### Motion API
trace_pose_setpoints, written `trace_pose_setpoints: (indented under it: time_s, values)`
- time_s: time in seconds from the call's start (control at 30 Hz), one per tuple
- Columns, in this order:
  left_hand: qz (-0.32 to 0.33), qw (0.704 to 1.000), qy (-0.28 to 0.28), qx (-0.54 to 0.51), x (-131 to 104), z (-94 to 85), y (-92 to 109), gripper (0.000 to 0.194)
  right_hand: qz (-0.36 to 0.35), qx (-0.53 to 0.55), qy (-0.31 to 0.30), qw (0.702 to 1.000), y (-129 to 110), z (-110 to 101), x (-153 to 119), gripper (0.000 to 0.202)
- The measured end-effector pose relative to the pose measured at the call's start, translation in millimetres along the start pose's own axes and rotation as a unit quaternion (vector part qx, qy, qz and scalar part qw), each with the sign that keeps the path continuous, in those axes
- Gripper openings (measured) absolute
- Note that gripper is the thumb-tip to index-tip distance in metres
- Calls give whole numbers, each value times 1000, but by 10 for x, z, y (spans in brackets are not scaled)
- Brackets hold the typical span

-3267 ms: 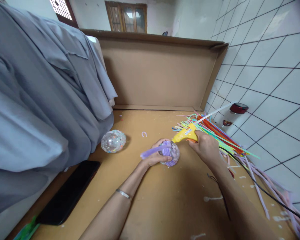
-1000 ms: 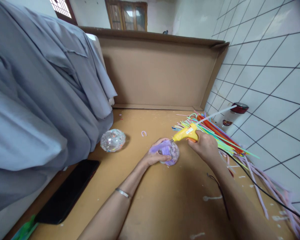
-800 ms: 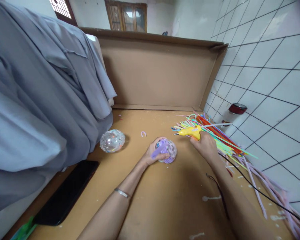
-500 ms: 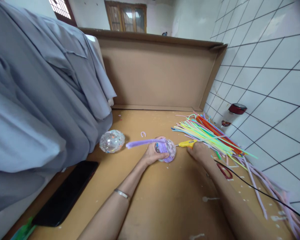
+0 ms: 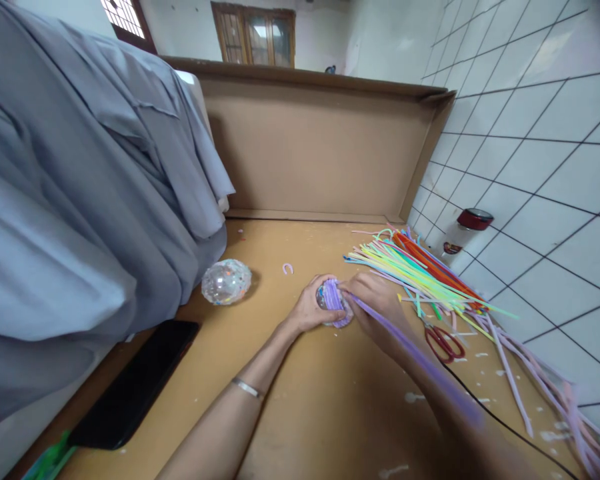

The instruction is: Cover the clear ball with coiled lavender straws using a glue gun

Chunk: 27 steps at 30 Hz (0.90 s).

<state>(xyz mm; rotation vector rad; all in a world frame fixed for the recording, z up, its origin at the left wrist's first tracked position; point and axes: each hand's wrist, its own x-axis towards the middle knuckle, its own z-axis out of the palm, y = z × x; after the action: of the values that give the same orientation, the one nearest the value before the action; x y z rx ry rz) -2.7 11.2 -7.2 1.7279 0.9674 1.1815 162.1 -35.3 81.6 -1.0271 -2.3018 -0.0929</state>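
My left hand (image 5: 310, 308) is wrapped around a small clear ball (image 5: 349, 316) partly covered with rows of purple pipe cleaner. My right hand (image 5: 377, 303) sits against the ball's right side, fingers pinched on a loose purple pipe cleaner (image 5: 400, 337). The strip's far end trails over my right forearm, smeared by motion. Behind that hand, a bit of the yellow glue gun (image 5: 399, 298) shows; the rest is hidden. Another clear ball with a bumpy, speckled surface (image 5: 227, 282) rests to the left on the table.
A pile of coloured pipe cleaners (image 5: 405, 263) lies at the right, near red-handled scissors (image 5: 444, 343) and a black cord (image 5: 500, 415). A red-lidded jar (image 5: 463, 233) stands by the tiled wall. A black phone (image 5: 137, 383) lies left, below grey cloth (image 5: 180, 167). Cardboard (image 5: 320, 153) stands behind.
My right hand has let go of the yellow glue gun and moved left to the ball, taking the purple pipe cleaner. The strip swung from the left side to the right.
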Motion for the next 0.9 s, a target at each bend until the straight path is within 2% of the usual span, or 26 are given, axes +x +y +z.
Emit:
trace_pose_setpoints:
  time_s: [0.23,0.33,0.57,0.73,0.9]
  values:
    - [-10,1000,6,-10,0,-8,-7,73,14,123,53,991,85,26,-16,25]
    - [-18,1000,6,-23,-3,-12,1,74,25,155,53,986,86,41,5,26]
    - [-33,999,8,-41,-14,-22,22,76,123,234,73,962,156,155,-11,20]
    - [-39,997,2,-62,-14,-36,14,77,164,281,62,944,201,232,-37,16]
    - [-43,997,0,-63,-15,-45,40,76,171,300,51,937,195,266,-47,15]
